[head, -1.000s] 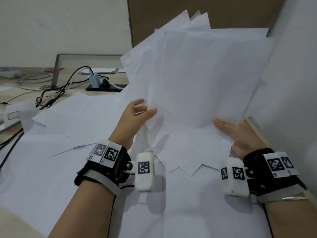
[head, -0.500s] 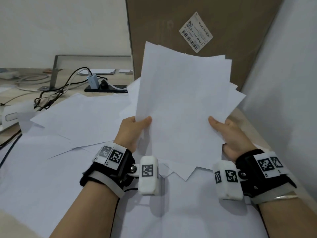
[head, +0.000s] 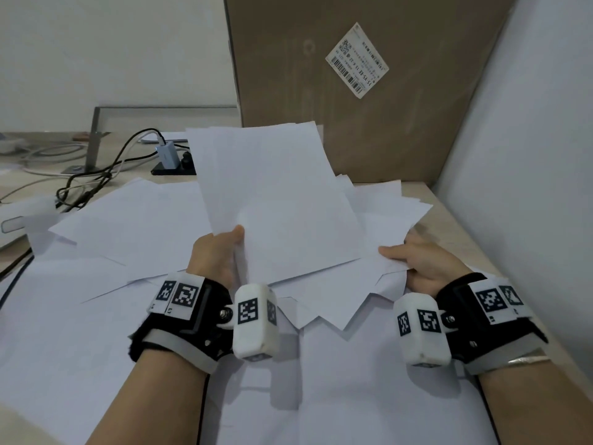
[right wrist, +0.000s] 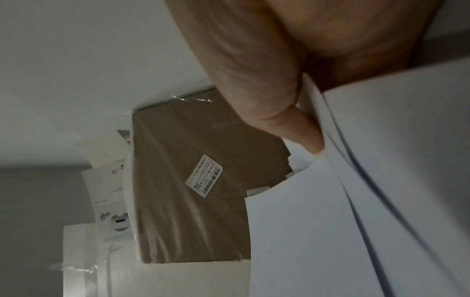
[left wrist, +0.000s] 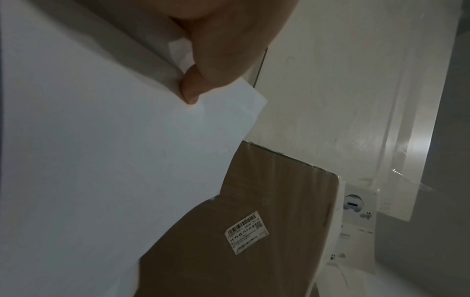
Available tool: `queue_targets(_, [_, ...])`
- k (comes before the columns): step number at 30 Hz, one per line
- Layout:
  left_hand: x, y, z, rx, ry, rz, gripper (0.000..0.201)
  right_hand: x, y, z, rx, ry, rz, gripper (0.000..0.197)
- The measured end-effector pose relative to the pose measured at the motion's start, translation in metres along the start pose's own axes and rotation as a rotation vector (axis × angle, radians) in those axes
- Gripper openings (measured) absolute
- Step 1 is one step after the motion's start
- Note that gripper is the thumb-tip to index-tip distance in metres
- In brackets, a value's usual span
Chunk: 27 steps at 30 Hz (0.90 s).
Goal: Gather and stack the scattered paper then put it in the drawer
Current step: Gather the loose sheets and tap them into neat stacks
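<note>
A loose bundle of white paper sheets (head: 276, 200) is tilted up over the desk, its corners fanned out unevenly. My left hand (head: 221, 252) grips its left lower edge, thumb on top. In the left wrist view the thumb pinches the paper sheets (left wrist: 101, 160). My right hand (head: 417, 261) holds the right lower corner, thumb on top of the sheets; the right wrist view shows the thumb pressed between layers of the paper (right wrist: 368, 201). More white sheets (head: 128, 226) lie scattered flat on the desk beneath and to the left. No drawer is in view.
A tall brown cardboard panel (head: 369, 91) with a barcode label stands right behind the paper. A white wall (head: 529, 187) closes in the right side. At back left lie black cables (head: 96, 181), a charger on a power strip (head: 170, 162) and a metal stand.
The raised bundle has come down from upright toward the desk. My left hand went from open fingers to a thumb grip on the edge, and the sheets are drawn closer together.
</note>
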State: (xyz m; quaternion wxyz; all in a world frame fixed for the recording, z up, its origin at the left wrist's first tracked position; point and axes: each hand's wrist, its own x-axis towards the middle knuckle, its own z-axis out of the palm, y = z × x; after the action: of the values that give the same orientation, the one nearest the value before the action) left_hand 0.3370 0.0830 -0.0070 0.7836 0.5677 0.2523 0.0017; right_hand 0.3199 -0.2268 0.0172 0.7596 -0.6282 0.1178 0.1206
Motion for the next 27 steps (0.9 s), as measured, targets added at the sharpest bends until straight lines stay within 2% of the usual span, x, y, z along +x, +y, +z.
queue_targets(2, [-0.004, 0.001, 0.002, 0.011, -0.015, 0.004, 0.063, 0.001, 0.0, 0.001, -0.011, 0.058, -0.031, 0.028])
queue_targets(6, [-0.041, 0.012, 0.015, 0.071, 0.001, 0.041, 0.024, 0.005, 0.0, 0.0, 0.003, 0.133, -0.149, 0.024])
queue_targets(7, [-0.044, 0.013, 0.017, 0.084, -0.002, 0.055, 0.021, 0.005, -0.001, 0.0, 0.022, 0.136, -0.185, 0.023])
queue_targets(10, [-0.049, 0.016, 0.02, 0.063, -0.056, 0.083, 0.027, 0.004, -0.004, -0.001, 0.127, 0.101, -0.275, 0.026])
queue_targets(13, [-0.051, 0.016, 0.027, 0.008, -0.113, 0.095, 0.035, -0.001, -0.006, 0.001, 0.204, 0.047, -0.316, 0.04])
queue_targets(15, [-0.053, 0.016, 0.031, -0.008, -0.177, 0.09, 0.033, -0.003, -0.006, 0.004, 0.205, 0.023, -0.339, 0.05])
queue_targets(17, [-0.055, 0.015, 0.033, -0.046, -0.234, 0.069, 0.031, -0.004, -0.006, 0.007, 0.187, 0.004, -0.367, 0.031])
queue_targets(18, [-0.055, 0.016, 0.032, -0.06, -0.241, 0.064, 0.04, -0.005, -0.006, 0.007, 0.185, -0.004, -0.373, 0.026])
queue_targets(19, [-0.054, 0.016, 0.031, -0.08, -0.241, 0.061, 0.058, -0.005, -0.005, 0.008, 0.185, -0.017, -0.376, 0.029])
queue_targets(20, [-0.052, 0.016, 0.029, -0.098, -0.233, 0.05, 0.078, -0.006, -0.006, 0.008, 0.183, -0.029, -0.375, 0.039])
queue_targets(21, [-0.051, 0.017, 0.027, -0.125, -0.229, 0.038, 0.089, -0.005, -0.006, 0.008, 0.182, -0.038, -0.371, 0.047])
queue_targets(22, [-0.052, 0.017, 0.026, -0.152, -0.232, 0.031, 0.084, -0.005, -0.006, 0.008, 0.185, -0.05, -0.365, 0.046])
queue_targets(25, [-0.054, 0.019, 0.025, -0.163, -0.335, -0.034, 0.042, -0.004, -0.006, 0.005, 0.188, -0.062, -0.342, 0.033])
queue_targets(27, [-0.058, 0.021, 0.024, -0.148, -0.398, -0.079, 0.033, -0.003, -0.005, 0.003, 0.18, -0.076, -0.337, 0.038])
